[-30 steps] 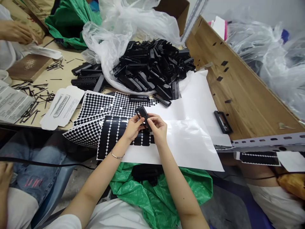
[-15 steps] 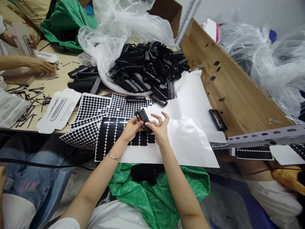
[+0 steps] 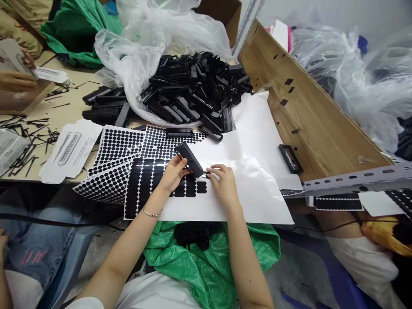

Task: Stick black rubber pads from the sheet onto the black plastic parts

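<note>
Black piece (image 3: 190, 160) in the left grip (image 3: 174, 174)

The left grip clasps the black piece, which slants from far left to near right above a sheet of black stickers (image 3: 138, 189). The right grip (image 3: 223, 184) is at its near right end, fingers bent; I cannot tell whether they pinch anything. White paper (image 3: 254, 189) spreads to the right. On the surface's (image 3: 73, 109) far side lies a heap of similar pieces (image 3: 199, 88) beside clear plastic (image 3: 131, 68).
</note>
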`<state>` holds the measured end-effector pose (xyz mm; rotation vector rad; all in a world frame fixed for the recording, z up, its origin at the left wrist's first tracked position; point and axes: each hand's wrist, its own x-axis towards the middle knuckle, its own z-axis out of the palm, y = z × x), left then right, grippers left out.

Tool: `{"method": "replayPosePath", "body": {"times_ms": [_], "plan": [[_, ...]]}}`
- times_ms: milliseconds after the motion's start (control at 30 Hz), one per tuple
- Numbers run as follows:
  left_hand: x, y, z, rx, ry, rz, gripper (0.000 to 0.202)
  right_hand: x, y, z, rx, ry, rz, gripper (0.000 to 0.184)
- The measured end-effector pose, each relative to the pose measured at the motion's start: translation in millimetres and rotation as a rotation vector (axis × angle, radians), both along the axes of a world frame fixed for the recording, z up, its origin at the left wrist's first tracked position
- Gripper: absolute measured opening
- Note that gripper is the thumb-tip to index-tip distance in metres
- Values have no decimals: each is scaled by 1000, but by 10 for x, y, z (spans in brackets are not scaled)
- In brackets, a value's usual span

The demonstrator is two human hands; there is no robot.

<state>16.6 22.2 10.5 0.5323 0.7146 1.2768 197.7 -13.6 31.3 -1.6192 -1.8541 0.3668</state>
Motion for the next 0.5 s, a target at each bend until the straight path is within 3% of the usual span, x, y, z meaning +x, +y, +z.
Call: {"method": "replayPosePath", "body": {"times_ms": [100,300,500], "plan": [[-3,-1,3,-7,3,-3,43,52,31,-41,-54,-9,43,14],[-11,-7,6,-19,-11,-17,43,8,74,4,-150,-22,-5,8],[-17,-19,33,-5,-2,-24,45,-96,33,-145,55,115,-154,9]]}}
